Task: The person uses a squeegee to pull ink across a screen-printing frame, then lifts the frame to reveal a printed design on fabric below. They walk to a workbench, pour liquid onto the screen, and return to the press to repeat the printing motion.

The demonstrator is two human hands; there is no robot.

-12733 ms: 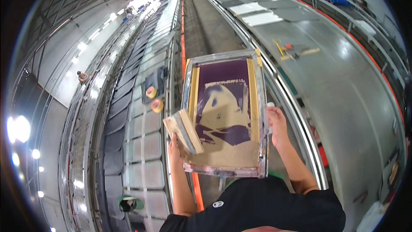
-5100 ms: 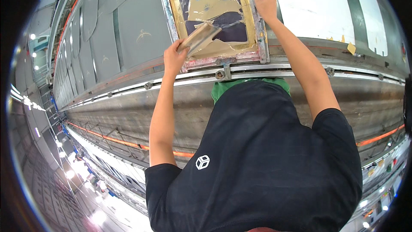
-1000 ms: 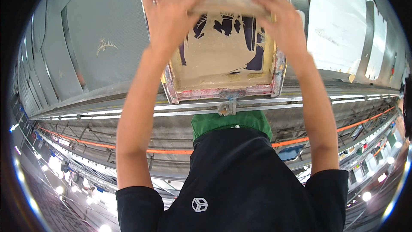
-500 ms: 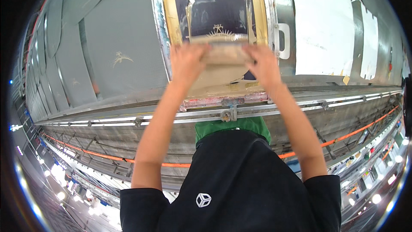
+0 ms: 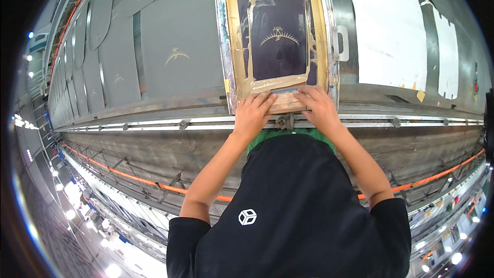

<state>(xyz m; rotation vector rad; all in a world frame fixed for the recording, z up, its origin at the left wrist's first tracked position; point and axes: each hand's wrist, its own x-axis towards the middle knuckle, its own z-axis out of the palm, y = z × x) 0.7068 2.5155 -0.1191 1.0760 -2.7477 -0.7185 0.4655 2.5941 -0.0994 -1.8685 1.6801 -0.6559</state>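
Observation:
A metal-framed printing screen (image 5: pixel 223 46) with a dark purple mesh and tan ink around its border lies on the long grey table. A wooden squeegee (image 5: pixel 286 103) rests across the near end of the screen. My left hand (image 5: pixel 253 114) grips the squeegee's left end and my right hand (image 5: pixel 319 107) grips its right end. A pale crown-like motif (image 5: pixel 278 36) shows in the mesh above the squeegee.
Grey fabric pieces (image 5: pixel 177 46) lie along the table to the left, one bearing a printed gold motif (image 5: pixel 176 55). White sheets (image 5: pixel 391 25) lie to the right. A metal rail (image 5: pixel 154 123) runs along the table's near edge, with an orange bar (image 5: pixel 128 176) below.
Both hands have drawn the squeegee down the screen toward me, from the far end to the near end, leaving the mesh wiped and the motif visible.

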